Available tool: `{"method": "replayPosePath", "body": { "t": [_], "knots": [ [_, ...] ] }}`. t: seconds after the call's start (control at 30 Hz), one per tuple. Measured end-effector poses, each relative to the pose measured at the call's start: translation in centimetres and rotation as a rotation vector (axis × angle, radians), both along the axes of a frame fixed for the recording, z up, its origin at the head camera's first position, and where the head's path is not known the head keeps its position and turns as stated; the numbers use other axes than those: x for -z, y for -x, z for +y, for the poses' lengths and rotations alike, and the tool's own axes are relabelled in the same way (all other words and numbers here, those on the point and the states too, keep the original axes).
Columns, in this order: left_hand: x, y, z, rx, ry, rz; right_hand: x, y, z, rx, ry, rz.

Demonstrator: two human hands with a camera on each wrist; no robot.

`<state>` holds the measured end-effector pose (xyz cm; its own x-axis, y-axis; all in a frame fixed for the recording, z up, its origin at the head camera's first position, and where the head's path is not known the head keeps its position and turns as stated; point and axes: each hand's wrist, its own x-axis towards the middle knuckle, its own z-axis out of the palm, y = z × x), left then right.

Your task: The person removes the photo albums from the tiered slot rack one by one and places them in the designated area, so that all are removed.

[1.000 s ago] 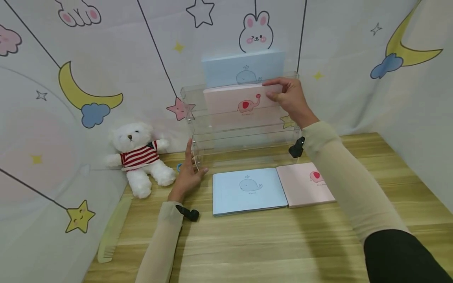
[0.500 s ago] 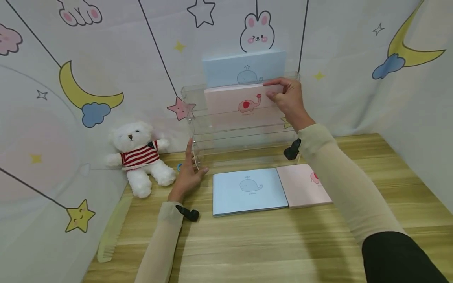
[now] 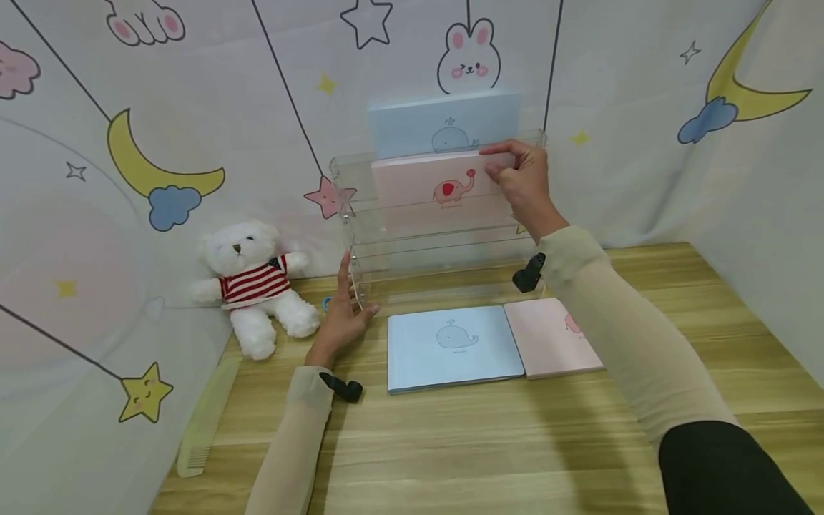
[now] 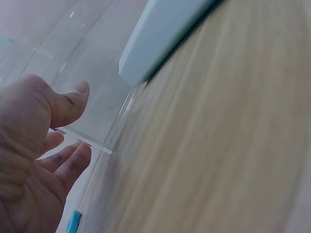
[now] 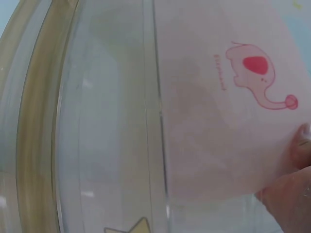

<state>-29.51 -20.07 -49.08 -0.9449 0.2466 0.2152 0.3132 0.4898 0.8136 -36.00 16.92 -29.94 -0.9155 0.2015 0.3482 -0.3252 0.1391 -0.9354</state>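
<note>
A pink booklet (image 3: 418,189) with a red elephant stands upright in the middle tier of a clear tiered rack (image 3: 412,290). My right hand (image 3: 524,182) pinches its upper right corner, index finger along the top edge and thumb on the front; the right wrist view catches the thumb (image 5: 303,148) on the cover. Behind it, a light blue whale booklet (image 3: 412,129) leans in the top tier. At the rack's lower left side, my left hand (image 3: 337,325) holds the side panel, with thumb (image 4: 70,104) and fingers on either side of its edge.
A blue whale booklet (image 3: 418,365) and a pink elephant booklet (image 3: 541,343) lie side by side before the rack, the pink one partly under the right forearm. A white teddy bear (image 3: 254,286), a pale green comb (image 3: 209,418) and a small blue ring-shaped thing (image 3: 327,304) are at left.
My right wrist and forearm have shifted slightly left, while the fingers stay on the pink booklet's corner. The left hand and the booklets have kept their places.
</note>
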Motion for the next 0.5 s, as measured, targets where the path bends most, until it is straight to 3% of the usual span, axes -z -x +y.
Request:
{"method": "replayPosePath", "body": {
  "t": [0.2, 0.5],
  "knots": [
    [-0.1, 0.0, 0.1, -0.001, 0.005, 0.003, -0.5, 0.0, 0.2, -0.009, 0.005, -0.013],
    [-0.2, -0.2, 0.1, -0.004, -0.005, 0.002, -2.6, -0.2, 0.4, -0.018, 0.058, 0.010]
  ]
}}
